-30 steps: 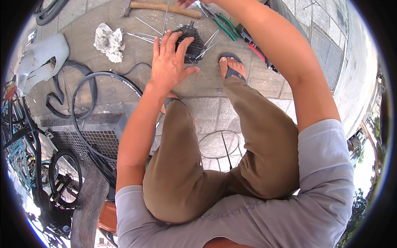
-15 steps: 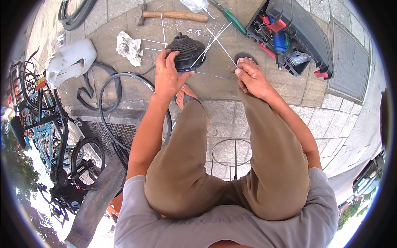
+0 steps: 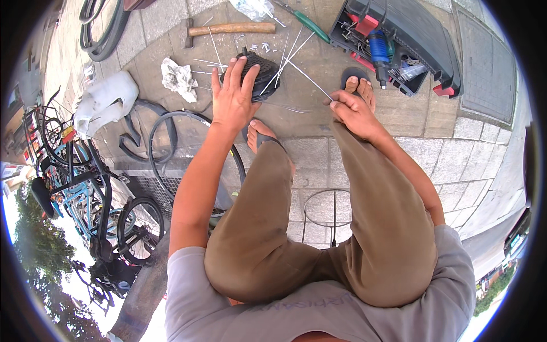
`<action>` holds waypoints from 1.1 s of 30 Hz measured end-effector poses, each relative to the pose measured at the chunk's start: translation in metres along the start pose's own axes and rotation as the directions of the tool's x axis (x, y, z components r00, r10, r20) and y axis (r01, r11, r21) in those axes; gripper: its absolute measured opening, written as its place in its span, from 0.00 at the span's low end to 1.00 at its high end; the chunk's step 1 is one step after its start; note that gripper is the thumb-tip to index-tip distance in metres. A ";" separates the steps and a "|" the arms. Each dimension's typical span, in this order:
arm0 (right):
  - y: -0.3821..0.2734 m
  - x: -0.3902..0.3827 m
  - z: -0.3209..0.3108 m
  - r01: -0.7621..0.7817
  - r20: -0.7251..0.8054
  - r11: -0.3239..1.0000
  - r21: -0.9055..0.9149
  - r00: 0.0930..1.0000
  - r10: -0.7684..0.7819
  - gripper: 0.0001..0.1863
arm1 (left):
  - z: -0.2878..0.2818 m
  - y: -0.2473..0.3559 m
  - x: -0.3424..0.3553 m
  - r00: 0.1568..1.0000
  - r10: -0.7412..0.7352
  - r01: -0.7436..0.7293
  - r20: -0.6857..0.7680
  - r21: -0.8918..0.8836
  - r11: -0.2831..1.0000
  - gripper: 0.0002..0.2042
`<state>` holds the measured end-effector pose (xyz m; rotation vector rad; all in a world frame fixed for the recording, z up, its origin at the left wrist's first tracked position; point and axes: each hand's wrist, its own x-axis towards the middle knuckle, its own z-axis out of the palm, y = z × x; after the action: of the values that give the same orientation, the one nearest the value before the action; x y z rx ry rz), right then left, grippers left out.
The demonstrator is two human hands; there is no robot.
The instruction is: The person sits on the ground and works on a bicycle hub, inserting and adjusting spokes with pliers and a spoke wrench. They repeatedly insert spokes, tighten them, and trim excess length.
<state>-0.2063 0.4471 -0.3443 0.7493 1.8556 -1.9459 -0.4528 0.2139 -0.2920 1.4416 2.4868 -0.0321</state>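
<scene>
A black wheel hub [image 3: 266, 81] with a stacked sprocket cassette [image 3: 259, 64] on top rests on the paving in front of me, with thin metal spokes [image 3: 289, 58] sticking out of it. My left hand [image 3: 232, 97] spans its left side, fingers spread across the cassette and the thumb low by the rim. My right hand [image 3: 353, 112], above my right knee, pinches the outer end of one long spoke [image 3: 308, 77] that slants up left to the hub's spokes. Small silver nipples [image 3: 263, 47] lie scattered just beyond the hub.
Beyond the hub lie a hammer [image 3: 233, 28], a green-handled screwdriver [image 3: 310, 25] and a plastic bag [image 3: 253, 8]. An open toolbox [image 3: 407, 34] stands at far right. Crumpled paper [image 3: 178, 80], a white plastic container [image 3: 108, 100], a rim [image 3: 152, 145] and parked bicycles [image 3: 85, 194] are on the left.
My left fingers have stretched out and slid further over the cassette, and the hub appears more tilted. My right hand keeps its pinch on the spoke. The view has shifted slightly.
</scene>
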 end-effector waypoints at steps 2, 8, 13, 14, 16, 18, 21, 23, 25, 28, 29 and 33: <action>0.004 0.003 -0.004 0.014 -0.008 1.000 0.022 1.000 -0.014 0.16 | -0.001 -0.005 0.008 0.996 0.078 -0.079 -0.045 -0.005 0.997 0.48; -0.015 -0.007 -0.011 -0.024 -0.039 0.999 0.046 0.999 0.025 0.16 | -0.006 -0.006 0.014 0.993 0.110 -0.111 -0.049 -0.003 0.994 0.49; -0.012 -0.017 -0.009 -0.009 -0.103 0.990 0.143 0.994 0.024 0.17 | -0.001 0.004 -0.002 0.993 -0.097 0.088 -0.072 -0.124 0.988 0.46; -0.013 -0.018 -0.007 0.015 -0.118 0.989 0.145 0.993 0.002 0.17 | 0.000 0.007 -0.004 0.985 -0.163 0.150 -0.064 -0.171 0.974 0.46; -0.015 -0.016 -0.008 0.013 -0.078 0.995 0.099 0.997 -0.005 0.17 | -0.001 0.013 -0.007 0.966 -0.248 0.231 -0.068 -0.201 0.952 0.44; -0.017 -0.013 -0.014 -0.032 0.035 0.999 -0.002 0.999 0.032 0.17 | -0.009 0.018 -0.009 0.937 -0.349 0.336 -0.021 -0.214 0.917 0.44; -0.012 -0.012 -0.011 -0.001 0.109 1.000 -0.025 0.994 0.004 0.19 | -0.007 0.017 -0.009 0.928 -0.372 0.355 -0.033 -0.231 0.906 0.44; -0.020 -0.014 -0.011 -0.031 0.175 0.999 -0.027 0.984 0.035 0.20 | -0.006 0.017 -0.009 0.921 -0.389 0.372 -0.038 -0.223 0.901 0.44; -0.019 -0.015 -0.008 -0.022 0.221 0.997 -0.071 0.975 0.037 0.22 | -0.007 0.016 -0.010 0.909 -0.417 0.403 -0.012 -0.237 0.884 0.43; -0.012 -0.009 -0.008 0.013 0.247 0.985 -0.175 0.968 0.031 0.23 | -0.014 0.018 -0.009 0.879 -0.477 0.464 0.020 -0.270 0.844 0.45; -0.020 -0.006 -0.007 -0.008 0.244 0.982 -0.188 0.968 0.054 0.24 | -0.018 0.016 -0.009 0.867 -0.497 0.485 0.030 -0.278 0.829 0.46; -0.022 0.013 0.005 0.042 0.175 0.986 -0.164 0.984 -0.012 0.25 | -0.027 0.008 0.000 0.731 -0.661 0.682 0.170 -0.223 0.697 0.54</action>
<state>-0.2300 0.4449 -0.3342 0.4890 1.9015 -1.7811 -0.4522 0.2219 -0.2647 0.3485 2.6754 0.1082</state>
